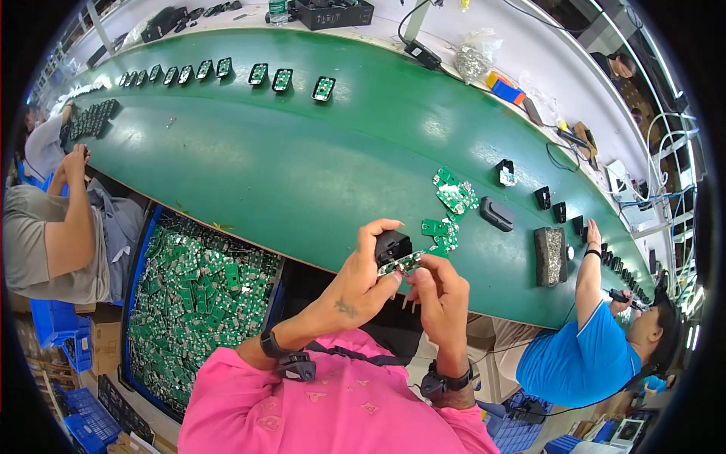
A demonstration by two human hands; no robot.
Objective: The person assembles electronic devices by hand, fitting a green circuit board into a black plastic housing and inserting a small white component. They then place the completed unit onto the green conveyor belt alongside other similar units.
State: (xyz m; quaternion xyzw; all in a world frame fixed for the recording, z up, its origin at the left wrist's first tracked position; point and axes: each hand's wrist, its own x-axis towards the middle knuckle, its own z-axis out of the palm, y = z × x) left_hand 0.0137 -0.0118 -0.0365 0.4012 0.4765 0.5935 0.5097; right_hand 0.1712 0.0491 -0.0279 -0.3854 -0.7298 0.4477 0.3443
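Note:
Between my hands, over the near edge of the green table, is a black plastic housing with a green circuit board at its open side. My left hand wraps around the housing, its thumb against the board. My right hand pinches the board's right end with thumb and fingertips. How far the board sits inside the housing is hidden by my fingers. Just beyond my hands lie loose green boards in a small heap, with a closed black case to their right.
Housings with boards line the far left of the table. A large bin of boards stands below its left edge. Black housings and a dark block lie right. Co-workers sit on both sides, one in a blue shirt.

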